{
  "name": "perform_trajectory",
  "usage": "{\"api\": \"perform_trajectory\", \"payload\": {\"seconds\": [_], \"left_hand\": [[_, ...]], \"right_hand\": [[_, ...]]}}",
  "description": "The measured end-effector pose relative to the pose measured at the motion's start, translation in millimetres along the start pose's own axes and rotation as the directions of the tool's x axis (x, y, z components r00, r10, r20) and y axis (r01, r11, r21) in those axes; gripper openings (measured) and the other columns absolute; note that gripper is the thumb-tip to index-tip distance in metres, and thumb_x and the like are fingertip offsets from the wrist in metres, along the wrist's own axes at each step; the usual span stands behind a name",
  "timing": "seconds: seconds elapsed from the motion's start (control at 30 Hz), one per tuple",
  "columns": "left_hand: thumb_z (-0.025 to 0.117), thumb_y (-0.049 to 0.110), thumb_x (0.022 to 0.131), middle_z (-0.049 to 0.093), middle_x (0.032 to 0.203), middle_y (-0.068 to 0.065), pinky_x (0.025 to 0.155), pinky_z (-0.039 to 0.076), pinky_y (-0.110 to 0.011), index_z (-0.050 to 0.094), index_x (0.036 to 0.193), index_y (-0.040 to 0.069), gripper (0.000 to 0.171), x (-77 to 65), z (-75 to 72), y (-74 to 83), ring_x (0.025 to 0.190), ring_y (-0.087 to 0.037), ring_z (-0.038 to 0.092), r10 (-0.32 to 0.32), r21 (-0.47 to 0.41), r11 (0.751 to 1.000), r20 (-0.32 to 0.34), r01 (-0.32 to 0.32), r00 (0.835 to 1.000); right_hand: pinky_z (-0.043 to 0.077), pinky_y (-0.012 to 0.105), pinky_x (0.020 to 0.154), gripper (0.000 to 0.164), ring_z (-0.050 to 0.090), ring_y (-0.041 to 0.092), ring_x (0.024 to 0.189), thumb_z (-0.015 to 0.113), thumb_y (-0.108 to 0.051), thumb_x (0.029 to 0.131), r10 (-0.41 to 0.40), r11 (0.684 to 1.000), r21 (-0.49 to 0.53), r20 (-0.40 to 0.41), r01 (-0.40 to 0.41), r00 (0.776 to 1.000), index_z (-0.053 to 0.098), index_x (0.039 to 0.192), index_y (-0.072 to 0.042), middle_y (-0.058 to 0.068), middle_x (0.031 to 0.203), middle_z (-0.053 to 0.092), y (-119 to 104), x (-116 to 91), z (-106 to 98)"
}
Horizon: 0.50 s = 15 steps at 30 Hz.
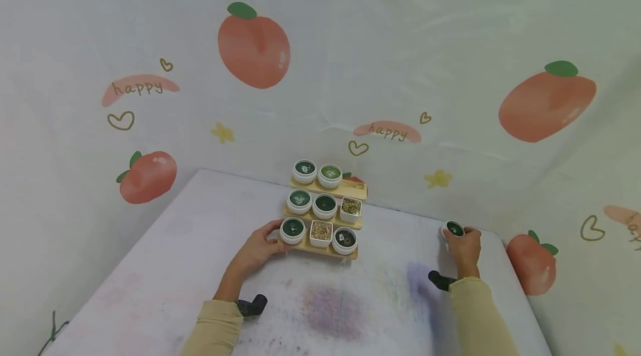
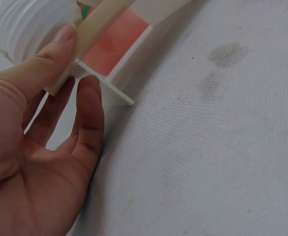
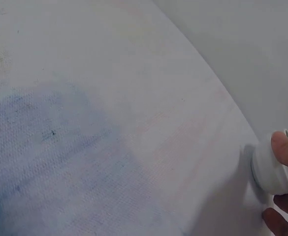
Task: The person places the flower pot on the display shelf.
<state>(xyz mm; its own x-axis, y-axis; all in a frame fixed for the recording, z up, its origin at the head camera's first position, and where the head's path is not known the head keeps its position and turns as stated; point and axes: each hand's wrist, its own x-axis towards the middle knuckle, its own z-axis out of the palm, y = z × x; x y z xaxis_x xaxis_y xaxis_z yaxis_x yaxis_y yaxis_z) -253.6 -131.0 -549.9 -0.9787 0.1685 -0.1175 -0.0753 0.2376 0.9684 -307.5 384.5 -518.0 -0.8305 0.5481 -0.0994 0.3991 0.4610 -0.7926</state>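
A three-tier wooden rack [image 1: 356, 254] stands on the table, bearing small white pots, some round and some square. My left hand [image 1: 259, 246] is at the left end of its lowest tier. In the left wrist view the thumb lies along the wooden slat [image 2: 93, 30] beside a white ribbed pot [image 2: 33, 27], and the other fingers curl beneath the slat. Far to the right, near the table's back edge, my right hand [image 1: 464, 246] grips a round white pot [image 1: 453, 228] with a dark green top. In the right wrist view this pot [image 3: 268, 172] is tilted, partly covered by the fingers.
The top tier's right end shows bare wood [image 1: 353, 188] beside two round pots. A white cloth backdrop [image 1: 320, 94] with printed fruit hangs right behind the table [image 1: 390, 300]. Dark straps with black stubs [image 1: 252, 306] sit at both wrists.
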Motion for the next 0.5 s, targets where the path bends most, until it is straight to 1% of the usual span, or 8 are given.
{"api": "perform_trajectory", "payload": {"seconds": [0.13, 0.3, 0.37, 0.5], "left_hand": [[0.086, 0.025, 0.081, 0.046, 0.157, -0.014, 0.085, 0.054, -0.028, 0.05, 0.149, 0.014, 0.077, -0.5, 2.0, 1.4, 0.112, -0.024, 0.068, -0.003, 0.005, 1.0, -0.002, 0.003, 1.0], [0.086, 0.03, 0.082, 0.046, 0.158, -0.012, 0.09, 0.053, -0.03, 0.05, 0.149, 0.017, 0.078, -1.3, 2.0, 1.2, 0.118, -0.027, 0.066, -0.007, 0.043, 0.999, -0.022, 0.008, 1.0], [0.086, 0.031, 0.082, 0.046, 0.158, -0.011, 0.091, 0.052, -0.03, 0.05, 0.149, 0.018, 0.077, -1.2, 1.2, 0.9, 0.119, -0.027, 0.066, -0.005, 0.057, 0.998, -0.028, 0.007, 1.0], [0.086, 0.029, 0.082, 0.047, 0.158, -0.011, 0.09, 0.051, -0.029, 0.051, 0.149, 0.018, 0.077, -1.6, 1.2, 1.4, 0.117, -0.026, 0.066, -0.005, 0.054, 0.999, -0.03, 0.006, 1.0]], "right_hand": [[0.03, 0.059, 0.117, 0.074, 0.039, 0.052, 0.134, 0.064, -0.022, 0.096, -0.007, 1.0, -0.013, -0.019, 0.007, 1.0, 0.027, 0.147, 0.015, 0.04, 0.145, 0.039, -2, -4, -7], [0.03, 0.058, 0.118, 0.077, 0.04, 0.05, 0.134, 0.067, -0.024, 0.094, -0.025, 0.999, -0.028, -0.03, 0.024, 0.999, 0.027, 0.149, 0.014, 0.038, 0.146, 0.039, -4, -5, -14], [0.031, 0.058, 0.118, 0.079, 0.041, 0.049, 0.133, 0.068, -0.026, 0.094, -0.037, 0.999, -0.031, -0.033, 0.036, 0.999, 0.028, 0.15, 0.013, 0.037, 0.145, 0.04, -3, -5, -15], [0.034, 0.057, 0.115, 0.081, 0.043, 0.047, 0.13, 0.071, -0.029, 0.093, -0.076, 0.997, -0.008, -0.042, 0.076, 0.996, 0.031, 0.15, 0.012, 0.035, 0.143, 0.042, -4, -7, -13]]}}
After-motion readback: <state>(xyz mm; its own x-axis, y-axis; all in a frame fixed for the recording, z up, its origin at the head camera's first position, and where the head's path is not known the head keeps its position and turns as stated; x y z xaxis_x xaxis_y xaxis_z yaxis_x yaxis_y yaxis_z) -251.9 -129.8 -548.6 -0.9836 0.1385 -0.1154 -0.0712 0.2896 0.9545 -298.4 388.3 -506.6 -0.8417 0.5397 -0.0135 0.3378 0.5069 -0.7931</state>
